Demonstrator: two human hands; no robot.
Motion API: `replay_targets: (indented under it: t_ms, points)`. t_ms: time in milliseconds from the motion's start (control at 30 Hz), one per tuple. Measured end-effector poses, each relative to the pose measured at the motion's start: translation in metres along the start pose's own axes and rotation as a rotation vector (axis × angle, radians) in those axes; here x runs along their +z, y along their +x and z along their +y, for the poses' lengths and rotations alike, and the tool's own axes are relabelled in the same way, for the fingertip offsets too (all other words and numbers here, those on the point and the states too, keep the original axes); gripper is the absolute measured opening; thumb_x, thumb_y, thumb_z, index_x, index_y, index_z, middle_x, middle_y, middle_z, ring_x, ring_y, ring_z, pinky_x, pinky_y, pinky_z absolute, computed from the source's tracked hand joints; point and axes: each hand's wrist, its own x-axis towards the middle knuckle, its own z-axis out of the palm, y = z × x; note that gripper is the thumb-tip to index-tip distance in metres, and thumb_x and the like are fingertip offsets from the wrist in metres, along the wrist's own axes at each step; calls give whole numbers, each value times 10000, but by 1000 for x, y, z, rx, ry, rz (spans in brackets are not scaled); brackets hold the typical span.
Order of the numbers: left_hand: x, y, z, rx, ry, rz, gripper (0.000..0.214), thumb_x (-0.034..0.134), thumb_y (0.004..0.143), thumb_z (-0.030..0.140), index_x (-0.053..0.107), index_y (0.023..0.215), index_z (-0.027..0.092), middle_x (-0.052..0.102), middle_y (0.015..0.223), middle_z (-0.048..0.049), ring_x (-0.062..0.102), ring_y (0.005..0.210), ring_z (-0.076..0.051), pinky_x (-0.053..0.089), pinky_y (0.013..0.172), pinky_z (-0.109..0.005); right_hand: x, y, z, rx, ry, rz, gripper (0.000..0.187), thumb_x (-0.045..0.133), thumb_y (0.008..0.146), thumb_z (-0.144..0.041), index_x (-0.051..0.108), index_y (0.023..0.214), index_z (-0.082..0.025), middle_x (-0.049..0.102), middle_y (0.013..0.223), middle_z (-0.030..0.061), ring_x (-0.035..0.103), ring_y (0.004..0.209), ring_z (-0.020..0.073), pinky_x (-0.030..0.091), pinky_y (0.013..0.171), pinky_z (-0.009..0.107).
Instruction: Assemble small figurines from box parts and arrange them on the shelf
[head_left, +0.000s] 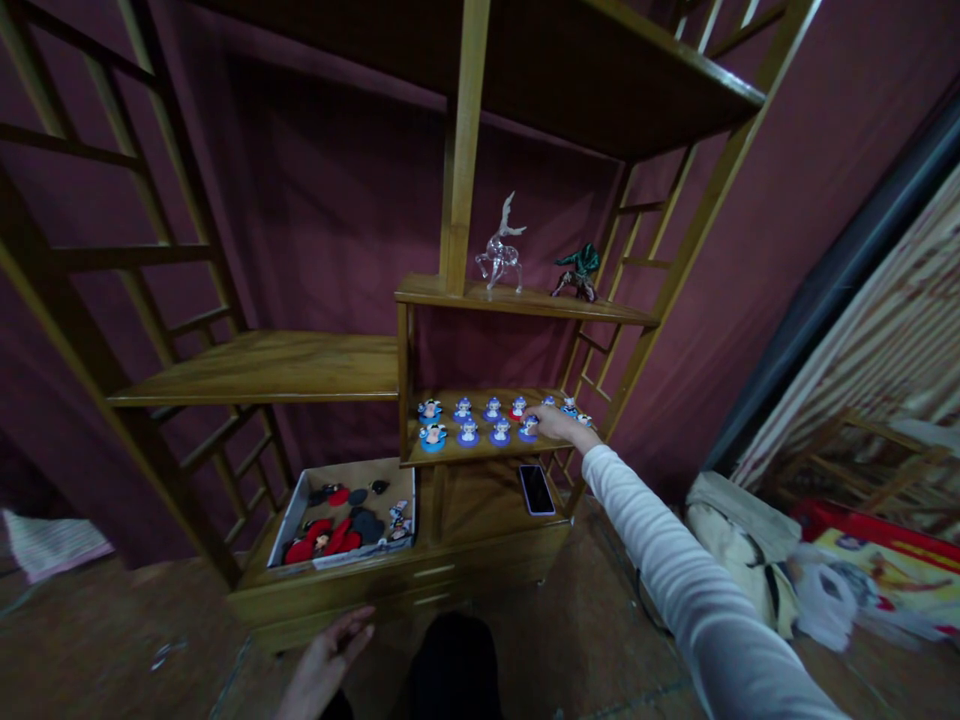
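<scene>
My right hand reaches to the middle right shelf, its fingers closed at the top of a small figurine on a round purple base. Behind those fingers stands a similar figurine on a red base. Two rows of such figurines fill the shelf; a blue-based one is at the front left, and a purple-based one stands beside the one at my fingers. My hand partly hides the figurines at the right end. Low in front of the cabinet, my left hand is open and holds nothing, its fingers loosely bent.
A cardboard box with red and dark pieces sits at the lower left. Below the figurine shelf lies a phone. A clear deer figure and a green-cloaked figure stand above. Bags rest on the floor at right.
</scene>
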Motion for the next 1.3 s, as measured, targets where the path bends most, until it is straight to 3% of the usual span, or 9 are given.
replay_targets:
  t_ms: [233,467,733,1033,1167,1300]
  points:
    - [-1,5,-13,11,-3,-12,586,646,522,588,677,919,158,695,851,-72,615,867,-251,462,823,-346,0,-3,5,-4,97,19,383,625,679,-185,596,1060,-223,648,972,26,589,822,151,424,710,205]
    - [0,9,-14,15,11,-22,569,637,527,594,679,907,173,693,876,-63,608,902,-255,456,843,-346,-27,23,10,45,188,231,322,561,753,-213,590,1074,-201,661,941,41,591,819,140,435,744,216]
    - [0,6,-6,28,24,-33,539,626,552,580,686,900,173,695,898,-72,618,870,-262,475,799,-331,-11,54,6,33,140,65,378,614,696,-184,592,1072,-215,649,1015,23,588,904,145,431,793,210]
    - [-3,5,-2,13,24,-41,532,615,564,582,680,896,172,697,877,-63,616,882,-255,472,813,-321,-1,58,8,70,50,99,300,566,715,-148,636,1000,-210,665,966,35,596,877,154,431,764,214]
    - [-1,5,-1,3,32,-50,560,609,554,595,678,901,161,694,892,-72,615,889,-252,478,801,-317,-4,56,5,49,61,93,316,560,718,-145,621,1022,-208,650,1017,42,588,915,167,424,800,237]
    - [-1,5,-2,-4,19,-48,570,607,554,591,674,917,157,690,913,-79,610,905,-251,465,831,-332,-14,44,4,32,137,183,343,553,739,-179,585,1081,-192,647,1014,67,588,910,173,427,804,256]
